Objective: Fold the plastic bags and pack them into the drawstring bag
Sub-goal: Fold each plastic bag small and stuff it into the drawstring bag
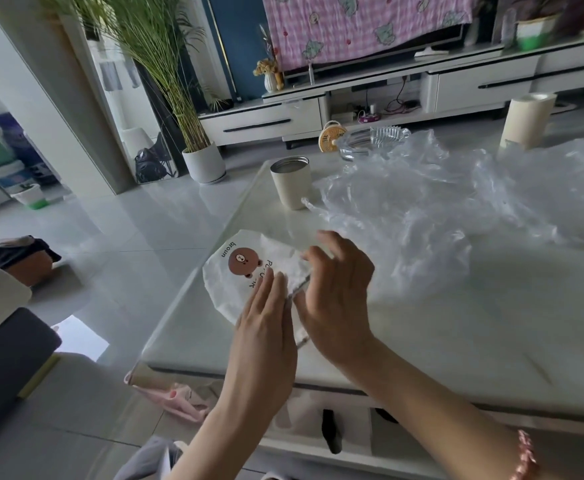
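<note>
1. We see the drawstring bag (226,289) lying flat near the front left corner of the tabletop (457,323). It is white and printed with a brown bear face.
2. The left hand (266,327) lies along the bag's near right edge. Its grip is wide, with the fingers straight and together and their tips touching the fabric.
3. The right hand (335,299) sits just beside the left, at the bag's gathered right edge. Its fingers curl over that edge with the forefinger lifted. The hand is blurred, so we cannot tell whether its grip is closed on the fabric.
4. A thin grey cord (299,289) runs down between the two hands.
5. The plastic bags (422,202) are clear and lie crumpled in a loose heap across the middle and right of the tabletop, behind the hands and apart from the drawstring bag.
6. A cream cup (292,183) stands upright at the left edge of the heap, touching it.
7. Farther back we see a glass dish (370,142), a small yellow fan (330,135) and an upright paper roll (528,121).
8. A pink bracelet (526,455) circles the right wrist.
</note>
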A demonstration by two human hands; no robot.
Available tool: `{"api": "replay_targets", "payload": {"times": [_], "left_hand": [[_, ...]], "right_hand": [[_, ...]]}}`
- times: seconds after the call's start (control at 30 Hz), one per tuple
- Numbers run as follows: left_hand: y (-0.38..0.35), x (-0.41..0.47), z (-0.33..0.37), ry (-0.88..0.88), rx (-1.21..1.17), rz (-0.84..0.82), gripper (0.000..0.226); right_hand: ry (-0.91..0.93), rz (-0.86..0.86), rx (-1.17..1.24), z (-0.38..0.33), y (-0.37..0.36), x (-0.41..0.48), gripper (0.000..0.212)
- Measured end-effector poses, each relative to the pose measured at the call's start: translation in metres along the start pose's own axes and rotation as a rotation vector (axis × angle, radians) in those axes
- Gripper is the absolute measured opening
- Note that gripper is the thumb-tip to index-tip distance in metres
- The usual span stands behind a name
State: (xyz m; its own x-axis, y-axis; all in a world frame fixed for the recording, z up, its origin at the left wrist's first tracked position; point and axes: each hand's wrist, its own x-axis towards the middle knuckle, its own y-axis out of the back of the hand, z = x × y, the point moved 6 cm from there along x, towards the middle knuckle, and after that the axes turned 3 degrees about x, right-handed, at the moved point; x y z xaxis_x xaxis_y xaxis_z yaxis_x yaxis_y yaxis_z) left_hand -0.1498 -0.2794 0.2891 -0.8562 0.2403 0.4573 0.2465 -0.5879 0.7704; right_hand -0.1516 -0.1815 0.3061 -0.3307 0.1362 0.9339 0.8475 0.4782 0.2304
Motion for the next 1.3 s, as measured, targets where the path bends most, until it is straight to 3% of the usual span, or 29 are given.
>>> {"api": "replay_targets", "payload": {"times": [0.07,0.23,0.37,0.47,0.57,0.63,0.7,0.73,0.8,0.9,0.93,1.03,1.13,1.23,1.3], "left_hand": [[-0.006,-0.004,-0.004,-0.024,0.045,-0.042,0.052],[-0.024,-0.003,-0.024,0.064,0.152,-0.18,0.055],[-0.043,0.004,-0.05,0.131,0.374,-0.321,0.059],[-0.053,0.02,-0.071,0.205,0.384,-0.346,0.059],[-0.047,0.033,-0.079,0.329,0.309,-0.323,0.07],[-0.026,0.039,-0.06,0.359,0.252,-0.112,0.075],[-0.001,0.043,-0.023,0.255,0.181,0.163,0.075],[0.007,0.044,-0.006,0.205,0.112,0.222,0.074],[0.005,0.047,0.021,0.187,-0.103,0.164,0.077],[-0.017,0.05,0.048,0.306,-0.314,-0.027,0.087],[-0.026,0.053,0.054,0.346,-0.303,-0.062,0.088],[-0.045,0.069,0.067,0.379,-0.167,-0.074,0.085],[-0.057,0.083,0.067,0.368,-0.056,-0.017,0.064],[-0.059,0.094,0.071,0.313,-0.115,0.064,0.039],[-0.058,0.098,0.082,0.212,-0.247,0.107,0.029]], "right_hand": [[0.063,-0.152,-0.01,-0.004,-0.015,0.002,0.034],[-0.042,-0.525,-0.034,0.008,-0.044,0.004,0.038],[0.099,-0.626,0.119,-0.006,-0.015,-0.006,0.035],[0.15,-0.663,0.203,0.005,0.027,-0.007,0.038],[-0.142,-0.533,0.164,0.069,0.052,0.009,0.039],[-0.357,-0.412,0.006,0.127,0.064,0.021,0.047],[-0.527,-0.502,-0.137,0.172,0.064,0.027,0.064],[-0.595,-0.591,-0.179,0.188,0.06,0.027,0.072],[-0.717,-0.722,-0.184,0.206,0.053,0.019,0.072],[-0.647,-0.652,-0.044,0.203,0.05,0.02,0.027],[-0.603,-0.615,0.011,0.2,0.052,0.022,0.014],[-0.562,-0.607,0.157,0.192,0.062,0.028,0.01],[-0.655,-0.622,0.179,0.199,0.076,0.019,0.029],[-1.029,-0.685,0.308,0.214,0.087,-0.008,0.063],[-1.199,-0.703,0.45,0.219,0.092,-0.019,0.073]]}}
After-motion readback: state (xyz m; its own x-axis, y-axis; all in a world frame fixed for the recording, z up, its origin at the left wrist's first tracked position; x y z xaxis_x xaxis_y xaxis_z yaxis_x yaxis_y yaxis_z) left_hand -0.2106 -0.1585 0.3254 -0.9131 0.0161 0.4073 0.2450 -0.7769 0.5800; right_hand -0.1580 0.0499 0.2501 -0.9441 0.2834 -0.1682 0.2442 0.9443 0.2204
